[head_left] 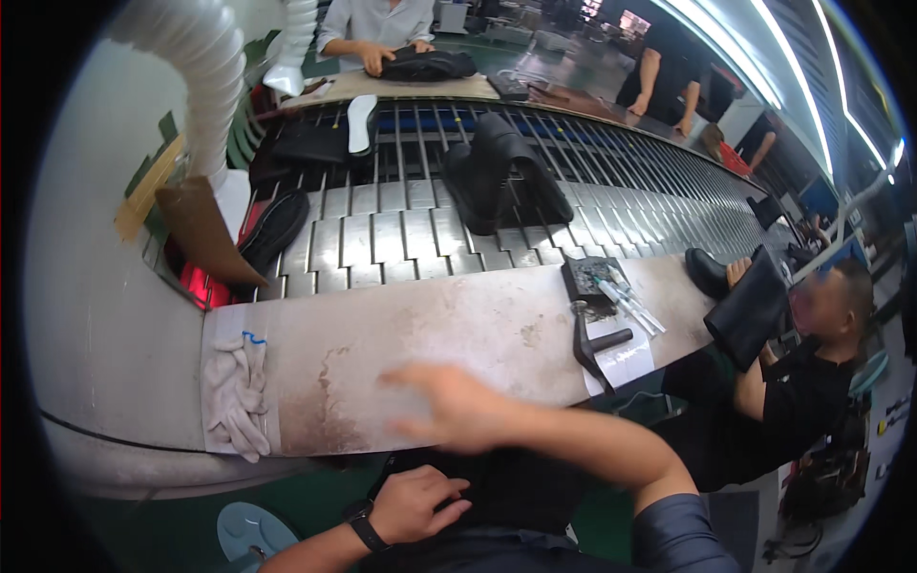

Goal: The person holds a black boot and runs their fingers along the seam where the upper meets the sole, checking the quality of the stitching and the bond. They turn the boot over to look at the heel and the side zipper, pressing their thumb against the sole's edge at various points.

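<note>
My left hand (420, 506), with a dark watch at its wrist, rests on dark cloth at my lap. Its fingers are loosely bent, the thumb apart, and I see nothing held in it. Over the near edge of the pale, stained bench (458, 325) hovers my right hand (454, 406), smeared by motion. Its fingers stretch leftward, apart, with no object in them. To the right on the bench lies a dark hammer (585, 349), partly on a white sheet (626, 361). Beside it are several slim pens (630, 304) and a small black box (585, 282) of dark bits.
White gloves (237, 396) lie at the bench's left end. Beyond runs a metal slat conveyor (382, 239) carrying black boots (501, 172), a dark shoe (275, 229) and a white sole (362, 124). A co-worker at right holds a black boot (750, 310); another opposite handles black footwear (430, 64).
</note>
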Available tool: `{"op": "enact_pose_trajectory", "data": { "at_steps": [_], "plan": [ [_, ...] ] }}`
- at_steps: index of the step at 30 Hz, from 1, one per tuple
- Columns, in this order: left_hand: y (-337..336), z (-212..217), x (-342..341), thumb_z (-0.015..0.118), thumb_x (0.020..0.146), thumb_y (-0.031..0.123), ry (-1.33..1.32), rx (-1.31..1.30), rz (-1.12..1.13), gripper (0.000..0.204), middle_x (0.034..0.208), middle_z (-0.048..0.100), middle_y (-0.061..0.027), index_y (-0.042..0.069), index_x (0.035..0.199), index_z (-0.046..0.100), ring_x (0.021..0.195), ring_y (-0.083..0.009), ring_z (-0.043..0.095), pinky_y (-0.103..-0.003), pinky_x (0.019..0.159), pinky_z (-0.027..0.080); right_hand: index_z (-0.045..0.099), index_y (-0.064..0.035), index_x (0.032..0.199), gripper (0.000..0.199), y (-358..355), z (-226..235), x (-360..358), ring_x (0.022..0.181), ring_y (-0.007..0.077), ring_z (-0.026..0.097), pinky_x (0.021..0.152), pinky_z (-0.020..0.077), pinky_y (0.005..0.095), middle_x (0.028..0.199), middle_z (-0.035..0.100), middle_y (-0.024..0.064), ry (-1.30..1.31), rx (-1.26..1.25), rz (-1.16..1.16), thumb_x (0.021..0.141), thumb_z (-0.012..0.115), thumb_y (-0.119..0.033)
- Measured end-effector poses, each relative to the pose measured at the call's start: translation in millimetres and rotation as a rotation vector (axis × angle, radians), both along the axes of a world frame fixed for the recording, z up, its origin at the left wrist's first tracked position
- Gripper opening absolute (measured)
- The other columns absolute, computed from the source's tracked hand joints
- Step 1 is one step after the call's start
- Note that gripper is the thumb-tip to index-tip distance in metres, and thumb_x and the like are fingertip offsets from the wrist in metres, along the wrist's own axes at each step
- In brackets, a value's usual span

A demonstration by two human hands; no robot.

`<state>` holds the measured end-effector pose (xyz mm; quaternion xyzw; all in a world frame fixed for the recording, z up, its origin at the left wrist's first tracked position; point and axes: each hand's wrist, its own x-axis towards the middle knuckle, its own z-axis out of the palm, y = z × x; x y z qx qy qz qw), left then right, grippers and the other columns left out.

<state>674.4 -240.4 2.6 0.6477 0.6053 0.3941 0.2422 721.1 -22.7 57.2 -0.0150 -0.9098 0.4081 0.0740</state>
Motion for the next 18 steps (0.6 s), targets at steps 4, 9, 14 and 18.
{"op": "enact_pose_trajectory", "data": {
  "at_steps": [4,9,14,18],
  "plan": [
    [17.6,-14.6,16.4,0.083,0.092,0.026,0.209,-0.169,-0.327,0.038,0.108,0.079,-0.0108,0.003,0.121,0.076,0.099,-0.0297,0.074,-0.040,0.084,0.060,0.047,-0.0040,0.161,0.093,-114.1,-6.4,48.2,0.131,0.0477,0.062,0.111,0.0511,0.0520,0.146,0.060,0.0291,-0.064,0.152,0.427,0.085,0.087,-0.040],
    [26.1,-31.2,20.3,0.081,0.094,0.034,0.419,-0.272,-0.443,0.046,0.115,0.078,-0.0127,0.004,0.128,0.074,0.107,-0.0308,0.072,-0.041,0.090,0.059,0.048,-0.0066,0.161,0.089,-132.3,-37.1,63.1,0.108,0.0412,0.062,0.096,0.0510,0.0541,0.121,0.062,0.0224,0.047,0.272,0.318,0.083,0.083,-0.030],
    [29.0,-42.9,28.4,0.079,0.096,0.039,0.142,-0.350,-0.360,0.049,0.117,0.078,-0.0135,0.005,0.131,0.073,0.110,-0.0301,0.071,-0.042,0.089,0.059,0.049,-0.0094,0.160,0.069,-141.5,-54.7,76.9,0.096,0.0386,0.060,0.099,0.0491,0.0625,0.113,0.063,0.0236,0.368,0.423,0.103,0.092,0.059,-0.017],
    [27.6,-37.0,38.8,0.073,0.100,0.043,0.020,-0.417,-0.128,0.051,0.116,0.077,-0.0143,0.003,0.130,0.072,0.111,-0.0301,0.071,-0.042,0.086,0.061,0.043,-0.0101,0.164,0.075,-141.7,-47.2,83.7,0.102,0.0419,0.063,0.104,0.0489,0.0645,0.122,0.063,0.0265,0.284,0.372,0.166,0.094,0.066,-0.024]
  ]
}}
